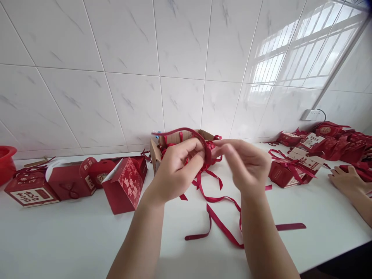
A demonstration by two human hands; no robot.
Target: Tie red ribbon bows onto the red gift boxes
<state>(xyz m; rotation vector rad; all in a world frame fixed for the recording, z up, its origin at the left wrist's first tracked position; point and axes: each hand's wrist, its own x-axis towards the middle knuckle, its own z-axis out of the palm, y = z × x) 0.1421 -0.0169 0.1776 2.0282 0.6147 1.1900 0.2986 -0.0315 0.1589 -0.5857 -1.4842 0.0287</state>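
A dark red strap (194,133) arches up from my left hand (181,166), which pinches it between thumb and fingers. Its free end points left above the cardboard box behind. My right hand (251,164) is beside the strap on the right; its fingers stretch toward it and the thumb stands apart from the fingertips. Whether those fingertips touch the strap is hard to make out. Below the hands, a red ribbon (223,228) trails across the table. Another dark red strap (199,237), bent, lies near it, and a flat strap (291,226) shows right of my right forearm.
Behind my hands, the open cardboard box (154,149) holds red ribbons. Red gift boxes (123,188) line the left, near a red plastic container (6,164). A ribbon-tied gift box (286,172) and a heap of others stand right. Another person's hand (348,180) rests there.
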